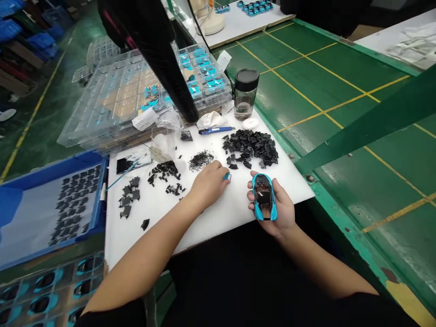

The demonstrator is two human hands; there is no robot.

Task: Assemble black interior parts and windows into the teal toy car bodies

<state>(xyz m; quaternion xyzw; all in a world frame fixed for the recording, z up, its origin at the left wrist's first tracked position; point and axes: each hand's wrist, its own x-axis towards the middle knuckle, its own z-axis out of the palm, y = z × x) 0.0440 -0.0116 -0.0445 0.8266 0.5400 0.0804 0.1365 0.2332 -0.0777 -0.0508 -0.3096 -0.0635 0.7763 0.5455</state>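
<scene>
1. Over the near right edge of the white surface (211, 222), the toy car (264, 196) lies in my upturned right hand (285, 211), my fingers and thumb curled around its sides.
2. My left hand (208, 182) is near it but apart, just above the surface, thumb and fingertips pinched on a small blue piece (226, 175).
3. I judge this as a step of assembling by hand, with the piece not yet on the car; the next move seems to call for a steady right hand and a careful turn of that piece in my left fingertips.
4. The car looks glossy: bright blue shell, dark middle, two blue prongs at the end towards me. I can't tell whether anything is missing.
5. Beyond my hands lie a heap of black parts (252, 146), a scatter of tiny black bits (200, 160), a blue pen (216, 130) and a lidded cup (245, 93).
</scene>
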